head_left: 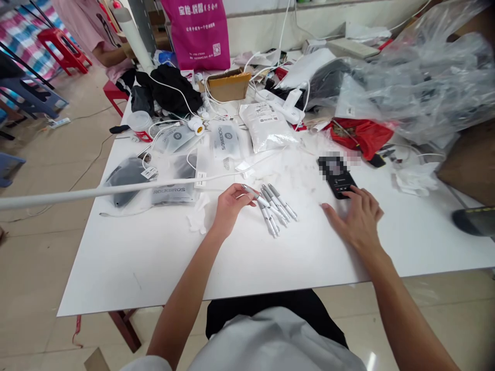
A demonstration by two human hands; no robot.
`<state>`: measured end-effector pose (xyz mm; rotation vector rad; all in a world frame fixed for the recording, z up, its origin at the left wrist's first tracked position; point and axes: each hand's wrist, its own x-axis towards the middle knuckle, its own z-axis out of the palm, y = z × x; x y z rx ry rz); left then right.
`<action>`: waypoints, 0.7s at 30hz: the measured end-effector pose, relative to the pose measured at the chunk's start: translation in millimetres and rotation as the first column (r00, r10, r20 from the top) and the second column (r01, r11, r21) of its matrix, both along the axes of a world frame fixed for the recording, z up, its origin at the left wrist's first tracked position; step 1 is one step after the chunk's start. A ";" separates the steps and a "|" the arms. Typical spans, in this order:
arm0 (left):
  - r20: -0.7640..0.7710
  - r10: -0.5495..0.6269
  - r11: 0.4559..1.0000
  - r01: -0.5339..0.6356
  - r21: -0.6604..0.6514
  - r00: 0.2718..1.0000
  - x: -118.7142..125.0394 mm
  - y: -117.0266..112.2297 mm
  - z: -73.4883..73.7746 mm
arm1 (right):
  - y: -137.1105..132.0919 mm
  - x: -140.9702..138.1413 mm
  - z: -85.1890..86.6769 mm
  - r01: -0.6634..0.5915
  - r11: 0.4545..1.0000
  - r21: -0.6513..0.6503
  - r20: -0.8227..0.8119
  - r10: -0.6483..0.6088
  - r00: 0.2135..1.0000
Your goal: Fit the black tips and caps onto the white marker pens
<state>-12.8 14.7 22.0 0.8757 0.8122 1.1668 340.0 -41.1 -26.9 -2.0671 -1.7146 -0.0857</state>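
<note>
Between the thumb and fingers of my left hand [231,202] is a white and silver pen [256,196]. It is held just above several similar pens [279,210] that lie in a loose fanned pile on the white table. On the right, my right hand [359,215] is spread, thumb out to the side and palm down. Its index fingertip reaches the lower edge of a black phone [337,180] lying face up with its screen lit. Whether that finger presses the screen, I cannot tell.
Packaged dark goods [174,193] and a white plastic parcel [268,126] lie left and behind the pens. A white pole [96,191] crosses the view at left. Clear plastic bags [410,77] and a red bag [363,136] crowd the back right. Another person [93,31] sits at the far left.
</note>
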 end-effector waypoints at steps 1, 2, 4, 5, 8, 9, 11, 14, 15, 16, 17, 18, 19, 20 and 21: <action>0.008 -0.005 1.000 0.005 -0.007 1.000 0.4 -0.5 0.4 | 0.1 -0.1 -0.1 0.000 1.000 0.000 -0.005 0.000 1.000; 0.018 -0.011 1.000 0.011 -0.012 1.000 0.4 -0.8 0.8 | 0.0 -0.1 -0.2 0.001 1.000 0.004 -0.011 -0.001 1.000; 0.047 -0.020 1.000 0.021 -0.020 0.999 -0.7 -0.7 1.8 | -0.8 0.5 -0.1 0.008 1.000 0.011 -0.031 -0.008 0.999; 0.062 -0.020 0.999 0.022 -0.023 0.998 -1.7 -0.3 2.2 | -1.1 1.5 -0.1 0.009 1.000 0.010 -0.042 -0.008 0.999; 0.081 0.008 0.999 -0.005 -0.033 0.997 -4.9 1.5 2.5 | 1.2 9.4 -0.9 -0.002 1.000 0.028 -0.051 0.004 0.999; 0.072 0.017 0.999 -0.014 -0.037 0.997 -5.7 2.0 2.4 | 3.2 13.9 -1.5 -0.010 0.999 0.040 -0.042 0.012 0.999; 0.031 0.028 0.999 -0.026 -0.044 0.999 -5.7 2.8 2.5 | 8.4 24.8 -3.0 -0.036 0.997 0.069 -0.010 0.036 0.999; -0.033 0.012 0.999 -0.014 -0.048 0.999 -1.1 2.5 4.7 | 15.5 40.6 -6.0 -0.091 0.990 0.112 0.048 0.086 0.995; -0.049 -0.006 0.999 0.003 -0.053 0.999 1.5 2.1 6.3 | 16.9 44.4 -7.2 -0.110 0.986 0.125 0.064 0.103 0.993; -0.063 -0.027 0.998 0.023 -0.063 0.998 4.6 1.7 8.4 | 17.8 47.2 -8.5 -0.127 0.983 0.133 0.077 0.117 0.990; -0.075 -0.053 0.996 0.047 -0.079 0.996 8.0 1.3 10.9 | 18.5 49.1 -9.8 -0.138 0.981 0.138 0.088 0.126 0.988; -0.085 -0.079 0.993 0.070 -0.098 0.993 11.8 1.2 13.5 | 19.2 50.3 -11.0 -0.146 0.980 0.134 0.099 0.134 0.986; -0.089 -0.105 0.989 0.094 -0.115 0.990 15.7 1.4 16.0 | 20.3 51.0 -12.1 -0.151 0.981 0.125 0.108 0.138 0.985; -0.079 -0.142 0.982 0.131 -0.134 0.987 19.8 2.0 18.1 | 22.0 51.5 -13.1 -0.154 0.982 0.109 0.115 0.141 0.983; -0.055 -0.174 0.975 0.164 -0.152 0.983 23.9 3.0 19.6 | 24.3 51.9 -14.0 -0.154 0.984 0.091 0.120 0.143 0.982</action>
